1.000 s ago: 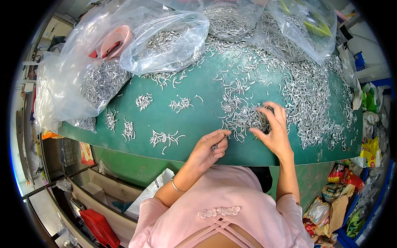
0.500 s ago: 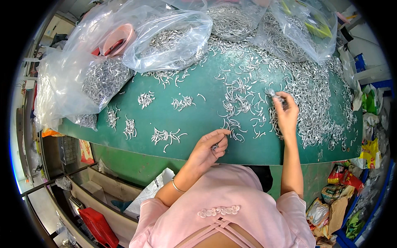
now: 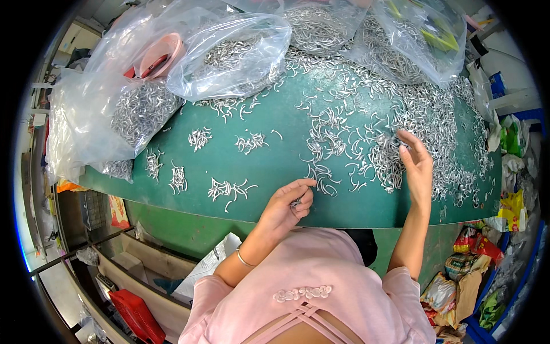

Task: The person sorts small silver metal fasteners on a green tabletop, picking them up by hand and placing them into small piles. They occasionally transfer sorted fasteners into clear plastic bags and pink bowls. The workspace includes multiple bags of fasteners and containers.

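Small silver curved metal pieces [image 3: 435, 155] lie thickly over the right side of the green table [image 3: 240, 166]. My right hand [image 3: 418, 166] reaches over them, its thumb and bent fingers apart at the edge of a dense clump [image 3: 385, 157]. Whether any piece is between its fingertips is hard to make out. Near the table's front edge, my left hand [image 3: 286, 206] is closed, with a bit of silver metal showing inside its curled fingers. Its index finger points toward a small loose group of pieces [image 3: 325, 182]. Several small separate heaps [image 3: 229, 189] lie to the left.
Clear plastic bags full of the pieces [image 3: 229, 63] line the table's far side. A pink bowl [image 3: 163, 54] with a red-handled tool stands among the bags at the back left. Below on the left are drawers and a red basket [image 3: 134, 315]; colourful packages [image 3: 475, 246] are at the right.
My right hand has moved right and its fingers have spread; the grey clump at its fingertips no longer shows there. More pieces of the pile are now uncovered. My left hand stays nearly still.
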Demonstrator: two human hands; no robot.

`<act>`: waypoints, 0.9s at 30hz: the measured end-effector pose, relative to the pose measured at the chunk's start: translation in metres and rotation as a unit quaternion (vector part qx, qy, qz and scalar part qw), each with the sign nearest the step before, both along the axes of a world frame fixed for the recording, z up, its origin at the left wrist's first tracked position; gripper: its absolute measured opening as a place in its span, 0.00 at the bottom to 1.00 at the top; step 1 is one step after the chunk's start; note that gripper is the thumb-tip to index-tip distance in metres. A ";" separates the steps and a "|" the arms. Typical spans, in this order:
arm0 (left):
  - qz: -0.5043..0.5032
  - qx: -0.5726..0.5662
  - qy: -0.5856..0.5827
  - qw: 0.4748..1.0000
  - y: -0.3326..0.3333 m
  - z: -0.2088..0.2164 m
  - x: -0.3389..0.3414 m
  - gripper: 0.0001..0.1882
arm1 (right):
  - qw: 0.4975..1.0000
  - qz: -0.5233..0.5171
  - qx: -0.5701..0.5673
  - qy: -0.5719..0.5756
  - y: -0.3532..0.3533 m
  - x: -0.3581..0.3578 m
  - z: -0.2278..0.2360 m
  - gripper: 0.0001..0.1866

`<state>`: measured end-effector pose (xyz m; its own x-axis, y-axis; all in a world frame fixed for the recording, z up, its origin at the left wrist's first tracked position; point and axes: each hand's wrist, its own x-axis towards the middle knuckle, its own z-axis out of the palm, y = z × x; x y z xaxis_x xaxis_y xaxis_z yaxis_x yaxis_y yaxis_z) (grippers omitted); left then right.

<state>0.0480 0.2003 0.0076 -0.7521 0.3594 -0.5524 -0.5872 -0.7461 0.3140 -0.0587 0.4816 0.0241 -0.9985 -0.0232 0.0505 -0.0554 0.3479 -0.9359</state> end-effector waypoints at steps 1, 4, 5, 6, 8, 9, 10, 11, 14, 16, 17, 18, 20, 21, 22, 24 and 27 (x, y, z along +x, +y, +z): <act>0.001 -0.002 -0.004 1.000 0.000 0.000 0.000 0.11 | 0.997 -0.024 0.073 -0.004 -0.001 0.005 0.002 0.13; 0.001 -0.015 -0.003 1.000 0.000 -0.001 0.000 0.12 | 0.979 0.040 0.194 0.050 -0.014 0.022 0.005 0.10; -0.001 -0.021 -0.001 1.000 0.001 -0.002 0.000 0.13 | 0.960 0.069 0.245 0.114 -0.022 0.025 0.000 0.10; -0.004 -0.019 0.006 1.000 0.001 -0.004 0.000 0.13 | 0.940 0.077 0.298 0.145 -0.033 0.030 -0.002 0.10; -0.010 -0.014 0.021 1.000 0.000 -0.006 0.000 0.14 | 0.909 0.065 0.379 0.157 -0.050 0.034 -0.010 0.10; -0.010 -0.015 0.018 1.000 0.001 -0.005 0.000 0.14 | 0.910 0.042 0.377 0.166 -0.053 0.034 -0.018 0.08; -0.008 -0.016 0.015 1.000 0.002 -0.003 0.000 0.14 | 0.907 0.047 0.386 0.160 -0.053 0.034 -0.018 0.08; -0.006 -0.017 0.012 1.000 0.002 -0.002 -0.001 0.14 | 0.904 0.052 0.396 0.154 -0.051 0.034 -0.019 0.07; -0.002 -0.016 0.018 1.000 0.001 -0.004 0.000 0.15 | 0.917 0.051 0.370 0.138 -0.049 0.034 -0.015 0.04; -0.001 -0.022 0.016 1.000 0.001 -0.003 0.000 0.15 | 0.934 0.023 0.322 0.156 -0.049 0.032 -0.014 0.03; 0.000 -0.024 0.014 1.000 0.001 -0.003 0.001 0.15 | 0.981 0.020 0.176 0.082 -0.050 0.032 -0.012 0.03; 0.000 -0.021 0.017 1.000 0.002 -0.003 0.001 0.15 | 1.000 0.017 0.026 0.005 -0.052 0.031 -0.011 0.03; 0.001 -0.012 0.024 1.000 0.001 -0.004 0.001 0.15 | 0.951 0.008 -0.272 -0.147 -0.057 0.029 -0.006 0.03; 0.001 -0.011 0.025 1.000 0.001 -0.004 0.001 0.15 | 0.908 0.026 -0.381 -0.172 -0.061 0.026 -0.002 0.05; 0.000 -0.010 0.026 1.000 0.001 -0.004 0.001 0.15 | 0.903 0.024 -0.394 -0.169 -0.063 0.021 -0.005 0.06; 0.000 -0.009 0.028 1.000 0.001 -0.003 0.000 0.15 | 0.893 0.022 -0.419 -0.163 -0.066 0.013 -0.018 0.08; 0.005 -0.006 0.026 1.000 0.001 -0.005 0.001 0.14 | 0.995 0.046 0.092 0.013 -0.078 0.010 -0.028 0.10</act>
<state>0.0488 0.2014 0.0031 -0.7835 0.3453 -0.5167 -0.5622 -0.7481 0.3526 -0.0486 0.4040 -0.0044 -0.9902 -0.1250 0.0622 -0.1174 0.5052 -0.8550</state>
